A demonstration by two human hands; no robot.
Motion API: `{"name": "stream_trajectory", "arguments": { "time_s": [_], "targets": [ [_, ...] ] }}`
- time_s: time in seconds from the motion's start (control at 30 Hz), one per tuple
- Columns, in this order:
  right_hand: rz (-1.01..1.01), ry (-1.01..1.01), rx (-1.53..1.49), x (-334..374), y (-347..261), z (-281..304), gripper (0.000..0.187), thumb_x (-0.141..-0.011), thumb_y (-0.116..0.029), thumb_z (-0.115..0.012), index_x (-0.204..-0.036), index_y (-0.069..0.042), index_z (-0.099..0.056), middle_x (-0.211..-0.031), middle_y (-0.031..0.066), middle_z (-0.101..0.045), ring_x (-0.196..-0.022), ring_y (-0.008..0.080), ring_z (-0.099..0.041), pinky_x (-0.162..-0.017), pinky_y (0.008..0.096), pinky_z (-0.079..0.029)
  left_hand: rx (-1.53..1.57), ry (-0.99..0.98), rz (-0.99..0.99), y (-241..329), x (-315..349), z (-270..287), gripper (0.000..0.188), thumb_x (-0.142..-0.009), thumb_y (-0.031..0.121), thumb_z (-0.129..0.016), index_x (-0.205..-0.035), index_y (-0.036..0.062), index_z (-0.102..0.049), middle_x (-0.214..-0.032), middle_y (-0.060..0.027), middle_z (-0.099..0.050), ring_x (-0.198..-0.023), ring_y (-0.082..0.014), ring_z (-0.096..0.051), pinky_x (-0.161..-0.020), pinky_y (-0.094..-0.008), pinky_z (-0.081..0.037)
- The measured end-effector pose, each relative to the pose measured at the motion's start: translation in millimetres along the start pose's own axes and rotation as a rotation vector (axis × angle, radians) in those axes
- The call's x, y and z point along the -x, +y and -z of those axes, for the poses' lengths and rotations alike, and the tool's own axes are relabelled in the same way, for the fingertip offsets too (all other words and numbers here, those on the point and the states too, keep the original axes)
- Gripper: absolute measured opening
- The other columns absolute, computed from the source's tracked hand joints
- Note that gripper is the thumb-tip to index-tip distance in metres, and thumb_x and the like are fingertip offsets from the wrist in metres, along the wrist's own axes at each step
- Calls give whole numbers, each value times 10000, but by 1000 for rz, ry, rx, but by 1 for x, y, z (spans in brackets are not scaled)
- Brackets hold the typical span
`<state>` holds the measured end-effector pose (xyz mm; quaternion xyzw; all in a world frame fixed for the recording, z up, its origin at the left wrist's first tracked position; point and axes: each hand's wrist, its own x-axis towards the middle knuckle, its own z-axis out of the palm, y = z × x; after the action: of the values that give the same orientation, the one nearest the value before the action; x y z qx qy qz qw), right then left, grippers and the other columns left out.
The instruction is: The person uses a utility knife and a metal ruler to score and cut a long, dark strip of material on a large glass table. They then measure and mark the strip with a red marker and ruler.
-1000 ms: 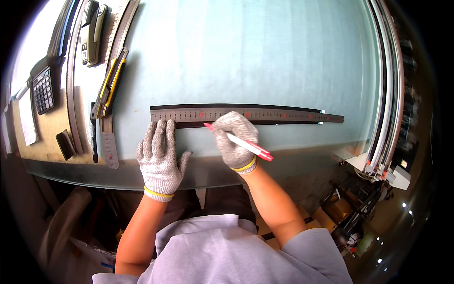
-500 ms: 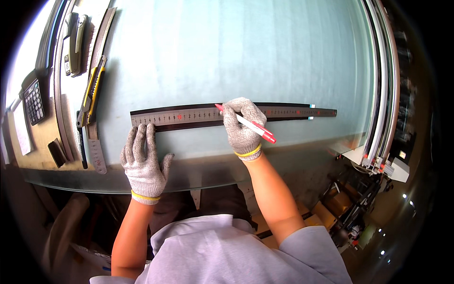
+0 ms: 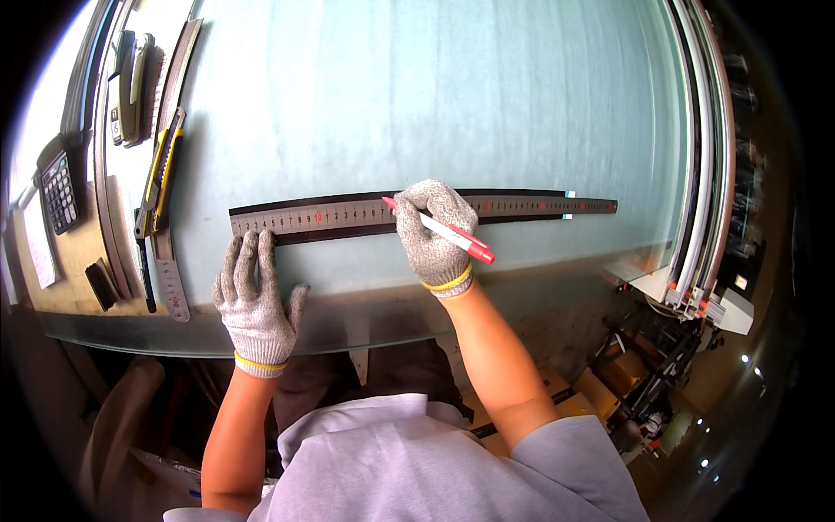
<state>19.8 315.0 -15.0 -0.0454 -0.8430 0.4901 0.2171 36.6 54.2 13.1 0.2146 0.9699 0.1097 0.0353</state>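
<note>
A long steel ruler (image 3: 352, 212) lies lengthwise along a black strip (image 3: 335, 233) on the pale glass-like tabletop. My left hand (image 3: 257, 309), in a grey knit glove with a yellow cuff band, rests with fingers stretched out. Its fingertips touch the lower edge of the ruler and strip near their left end. My right hand (image 3: 433, 228), gloved the same way, is closed around a white pen with red ends (image 3: 448, 233). The pen's red tip is at the ruler's upper edge, and the hand covers part of the ruler and strip.
At the left lie a yellow-and-black utility knife (image 3: 162, 174), a stapler (image 3: 124, 91), a calculator (image 3: 59, 190), another steel ruler (image 3: 174, 287) and a small dark piece (image 3: 101, 285). Long rails (image 3: 700, 174) run along the right side. The table's front edge (image 3: 348, 348) curves before me.
The view has shifted slightly, so the ruler, strip and left-side tools appear a little further left. The pen tip has come down from the strip's upper edge to the ruler.
</note>
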Motion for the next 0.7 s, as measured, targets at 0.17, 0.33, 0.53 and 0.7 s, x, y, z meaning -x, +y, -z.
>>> {"name": "stream_trajectory", "arguments": {
  "time_s": [0.17, 0.33, 0.53, 0.7],
  "targets": [
    [-7, 12, -3, -2, -2, -1, 136, -820, 33, -738, -834, -35, -620, -734, 130, -632, -635, 326, -638, -598, 379, -517, -11, -5, 3, 1, 0, 0, 855, -822, 263, -740, -1586, 53, -419, -1560, -177, -455, -1461, -381, -411, -1177, -521, -307],
    [-9, 9, -20, 0, 1, 0, 140, -824, 33, -741, -829, -33, -618, -733, 127, -633, -634, 315, -642, -592, 374, -515, -10, -6, 2, 0, 0, 1, 849, -828, 267, -732, -1586, 48, -417, -1563, -175, -453, -1463, -381, -407, -1178, -522, -304],
    [2, 14, -24, -2, -2, 0, 129, -824, 65, -704, -824, -26, -611, -728, 123, -628, -630, 313, -641, -593, 370, -516, -10, -8, 6, -1, 1, -1, 841, -833, 264, -725, -1586, 50, -417, -1568, -174, -452, -1463, -383, -407, -1183, -524, -302],
    [-11, 30, -99, 18, -5, 8, 125, -820, 64, -700, -824, -31, -618, -748, 115, -647, -653, 312, -654, -620, 365, -535, -13, -5, 4, 0, 0, -1, 839, -833, 263, -725, -1584, 51, -419, -1571, -172, -451, -1461, -383, -409, -1187, -524, -297]
  ]
}}
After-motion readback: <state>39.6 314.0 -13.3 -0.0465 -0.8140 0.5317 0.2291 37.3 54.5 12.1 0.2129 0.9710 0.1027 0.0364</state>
